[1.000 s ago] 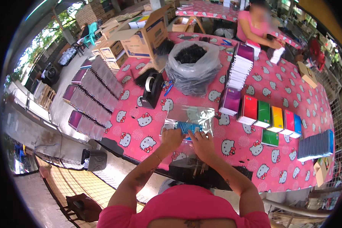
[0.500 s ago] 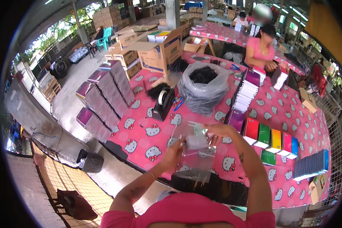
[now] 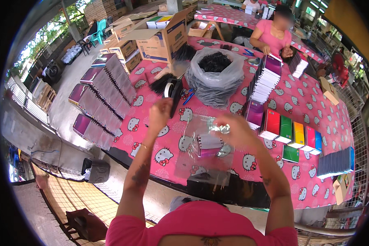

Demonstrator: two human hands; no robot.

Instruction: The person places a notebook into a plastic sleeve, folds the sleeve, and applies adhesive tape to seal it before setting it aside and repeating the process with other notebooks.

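A clear plastic bag lies on the table in front of me, with a small block of white-paged, purple-covered notebooks inside it. My right hand is over the bag's upper right part; motion smears its fingers, so its grip is unclear. My left hand is at the near end of a black tape dispenser with a pale roll of tape. Its fingers are curled together, and whatever is between them is too small to make out.
Wrapped notebook stacks stand at the left. Behind the bag sits a grey plastic sack of black coils, beside blue-handled scissors or pliers. Colourful notebooks line the right side. Across the table, a co-worker handles notebooks. Cartons stand behind.
My left hand has left the bag and moved up and left to the tape dispenser. The bag now lies flatter, its notebooks more visible. My view has shifted slightly.
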